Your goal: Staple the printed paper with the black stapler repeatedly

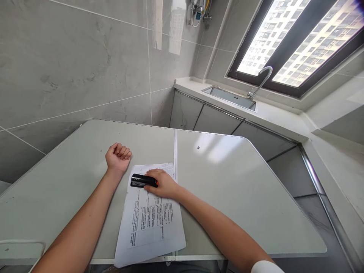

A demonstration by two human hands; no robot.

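Observation:
Printed sheets of paper lie on the light folding table, just left of and partly over its centre seam, with their lower edge past the table's front edge. A black stapler lies across the upper part of the sheets, pointing left. My right hand is wrapped round the stapler's right end, where a bit of orange shows. My left hand rests on the table beyond the sheets' upper left corner, palm up, fingers curled in, with nothing visible in it.
Behind the table stands a counter with a sink and a curved faucet under a window. A grey tiled wall runs along the left and back. A white loop shows at the lower left.

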